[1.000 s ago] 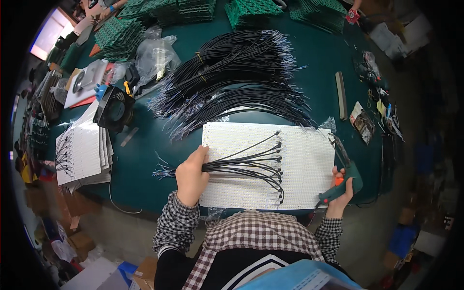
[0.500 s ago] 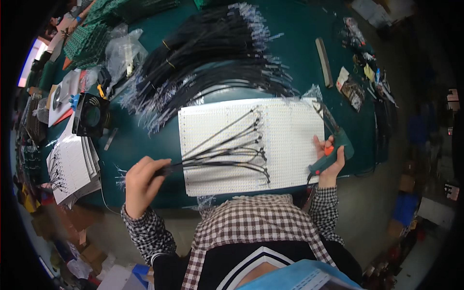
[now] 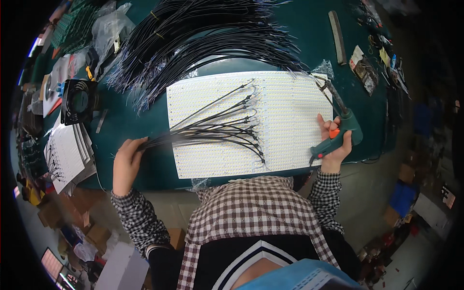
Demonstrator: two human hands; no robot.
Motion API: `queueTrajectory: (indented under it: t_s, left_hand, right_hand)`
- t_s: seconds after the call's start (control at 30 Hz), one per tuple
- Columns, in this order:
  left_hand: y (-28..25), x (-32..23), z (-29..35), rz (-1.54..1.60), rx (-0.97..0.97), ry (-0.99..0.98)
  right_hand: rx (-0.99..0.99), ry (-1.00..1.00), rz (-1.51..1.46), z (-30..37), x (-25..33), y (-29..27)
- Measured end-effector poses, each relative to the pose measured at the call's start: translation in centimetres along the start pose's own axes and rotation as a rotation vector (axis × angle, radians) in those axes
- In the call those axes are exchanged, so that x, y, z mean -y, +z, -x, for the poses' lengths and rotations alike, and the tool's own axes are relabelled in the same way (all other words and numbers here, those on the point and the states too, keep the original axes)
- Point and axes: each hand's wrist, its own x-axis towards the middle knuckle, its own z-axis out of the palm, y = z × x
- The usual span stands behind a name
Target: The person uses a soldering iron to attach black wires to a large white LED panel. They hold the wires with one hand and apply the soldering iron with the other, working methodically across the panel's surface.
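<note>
A white panel (image 3: 296, 121) covered with rows of small yellowish LED chips lies flat on the green bench in front of me. Several black cables (image 3: 203, 135) fan out from a vertical line near its middle and gather toward the left. Just past the panel's left edge, my left hand (image 3: 127, 162) is closed around the gathered cables; their far ends are hidden. At the panel's right edge, my right hand (image 3: 337, 153) grips a green soldering gun (image 3: 354, 126) with an orange trigger. Its metal barrel points up and left over the panel's top right corner.
A large pile of black cables (image 3: 208, 46) with stripped ends spreads behind the panel. At left stand a black square fan (image 3: 79, 101) and stacked white panels (image 3: 70, 154). A grey bar (image 3: 337, 37) and a plastic bag of small parts (image 3: 363, 71) lie at far right.
The whole scene sits higher in the picture, as my view has shifted. My left hand has drawn slightly farther left from the panel with the cables. The soldering gun stays in my right hand.
</note>
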Motion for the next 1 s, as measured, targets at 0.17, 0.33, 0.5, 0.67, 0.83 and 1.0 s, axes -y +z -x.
queueTrajectory:
  t_s: [0.17, 0.33, 0.5, 0.67, 0.83, 1.0]
  left_hand:
    - [-3.0, -9.5, -3.5, -0.131, -0.117, 0.347]
    - [5.7, -16.5, -14.6, 0.215, -0.107, 0.525]
    - [7.2, -17.5, -17.1, 0.369, 0.009, 0.489]
    - [6.8, -16.5, -18.1, 0.57, 0.176, 0.292]
    - [6.9, -16.3, -19.5, 0.791, 0.423, 0.187]
    - [7.3, -16.5, -19.1, 0.636, 0.207, 0.309]
  right_hand:
    - [0.021, -0.002, -0.008, 0.0, -0.1, -0.8]
    - [0.023, -0.002, -0.002, -0.3, -0.3, 0.0]
    - [-0.011, 0.021, -0.006, 0.5, -0.5, 0.0]
    - [-0.065, 0.067, 0.069, 0.9, 0.1, 0.7]
    - [-0.082, 0.073, 0.08, 1.0, 0.0, 0.9]
    - [-0.082, 0.06, 0.091, 1.4, 0.1, 1.3]
